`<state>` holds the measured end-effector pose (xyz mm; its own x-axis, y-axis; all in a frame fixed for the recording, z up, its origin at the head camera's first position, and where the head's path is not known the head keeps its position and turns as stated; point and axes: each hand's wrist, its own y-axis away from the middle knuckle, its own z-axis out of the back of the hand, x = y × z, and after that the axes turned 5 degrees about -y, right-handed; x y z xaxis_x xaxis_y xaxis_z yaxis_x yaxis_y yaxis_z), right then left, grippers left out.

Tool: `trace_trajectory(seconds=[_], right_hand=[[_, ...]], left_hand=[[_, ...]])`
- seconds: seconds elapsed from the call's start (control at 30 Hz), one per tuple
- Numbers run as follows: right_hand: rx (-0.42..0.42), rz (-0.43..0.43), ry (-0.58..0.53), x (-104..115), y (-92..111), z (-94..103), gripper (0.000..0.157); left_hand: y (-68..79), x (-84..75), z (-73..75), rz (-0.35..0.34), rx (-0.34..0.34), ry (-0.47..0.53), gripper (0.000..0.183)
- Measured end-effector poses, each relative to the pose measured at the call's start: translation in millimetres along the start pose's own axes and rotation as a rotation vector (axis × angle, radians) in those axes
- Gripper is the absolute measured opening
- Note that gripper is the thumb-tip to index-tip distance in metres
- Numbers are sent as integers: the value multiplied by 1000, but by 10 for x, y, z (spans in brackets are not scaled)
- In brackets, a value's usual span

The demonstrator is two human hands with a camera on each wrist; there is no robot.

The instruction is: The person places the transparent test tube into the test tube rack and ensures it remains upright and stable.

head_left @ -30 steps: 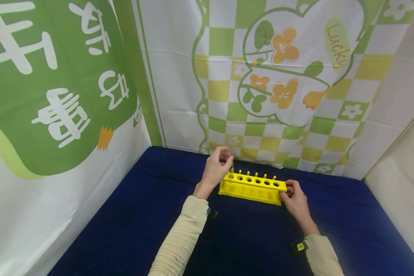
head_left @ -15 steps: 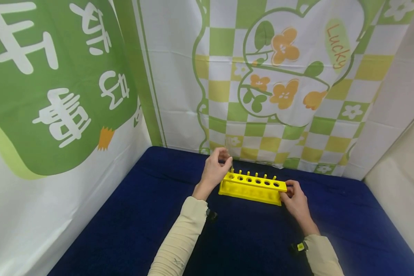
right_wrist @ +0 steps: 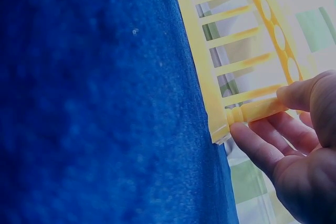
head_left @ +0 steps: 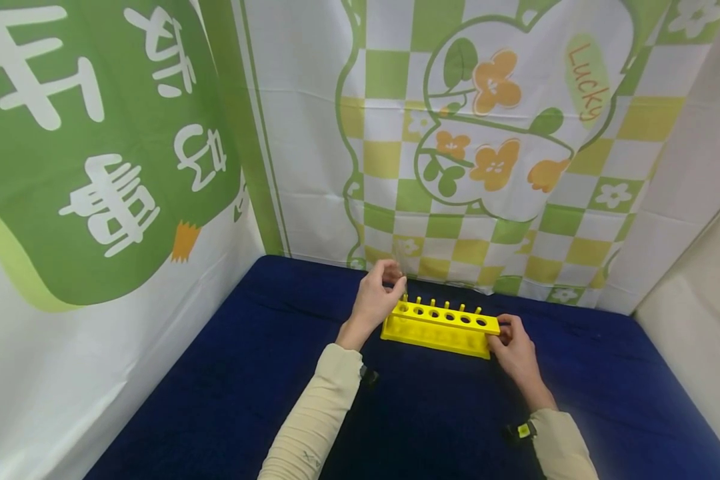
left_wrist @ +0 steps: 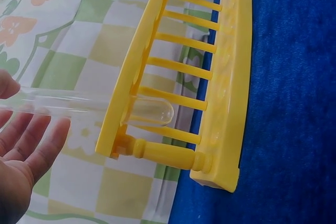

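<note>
A yellow test tube rack [head_left: 441, 335] stands on the blue cloth, with a row of holes in its top plate and a row of pegs behind. My left hand [head_left: 377, 297] is over its left end and pinches a clear glass test tube [left_wrist: 79, 103] between thumb and fingers. In the left wrist view the tube's rounded bottom passes through the end hole and sits a little below the top plate, above the base. My right hand [head_left: 516, 347] holds the rack's right end post [right_wrist: 262, 108] between thumb and fingers.
Dark blue cloth [head_left: 444, 413] covers the table under and in front of the rack. A green and white checked curtain [head_left: 396, 200] hangs close behind it, and white printed cloth [head_left: 156, 347] lines the left side.
The hands and the rack stay almost where they were. The view has shifted very slightly; the test tube remains in my left hand at the end hole.
</note>
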<state>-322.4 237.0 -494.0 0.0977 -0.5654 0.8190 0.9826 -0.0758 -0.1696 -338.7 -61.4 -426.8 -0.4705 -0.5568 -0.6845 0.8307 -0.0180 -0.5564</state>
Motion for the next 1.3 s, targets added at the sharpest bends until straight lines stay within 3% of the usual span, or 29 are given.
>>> trace_trajectory(seconds=[0.83, 1.3], right_hand=[[-4, 19, 4, -33, 26, 2, 40], [-5, 27, 5, -18, 5, 7, 40]], left_hand=[[76, 29, -81, -18, 46, -46, 32], [76, 47, -137, -50, 74, -119, 30]])
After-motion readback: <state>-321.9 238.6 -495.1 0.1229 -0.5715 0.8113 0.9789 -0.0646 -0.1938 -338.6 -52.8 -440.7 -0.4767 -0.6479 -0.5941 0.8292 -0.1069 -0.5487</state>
